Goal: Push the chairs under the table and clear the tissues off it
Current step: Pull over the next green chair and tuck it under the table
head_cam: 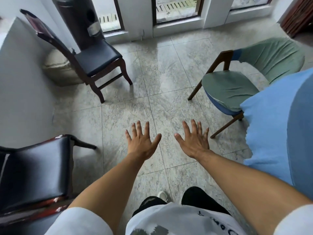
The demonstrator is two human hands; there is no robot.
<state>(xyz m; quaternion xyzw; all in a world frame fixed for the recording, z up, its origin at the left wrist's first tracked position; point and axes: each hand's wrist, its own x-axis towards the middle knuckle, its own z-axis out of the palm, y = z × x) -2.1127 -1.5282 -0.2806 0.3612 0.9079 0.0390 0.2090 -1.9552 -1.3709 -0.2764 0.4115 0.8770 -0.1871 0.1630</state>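
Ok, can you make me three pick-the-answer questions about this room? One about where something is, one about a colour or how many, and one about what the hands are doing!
1. Where is the green chair?
A. On the person's right
B. On the person's left
C. Upside down on the table

2. How many chairs can you see?
A. One
B. Three
C. Six

3. What are the left hand and right hand doing?
A. Gripping a chair back
B. Holding tissues
C. Spread open, holding nothing

Answers:
1. A, the green chair stands on the right, partly behind a blue cloth.
2. B, the green one, a dark chair with a black seat far left by the wall, and another black-seated chair near left.
3. C, both hands have straight, spread fingers over the tiled floor, touching nothing.
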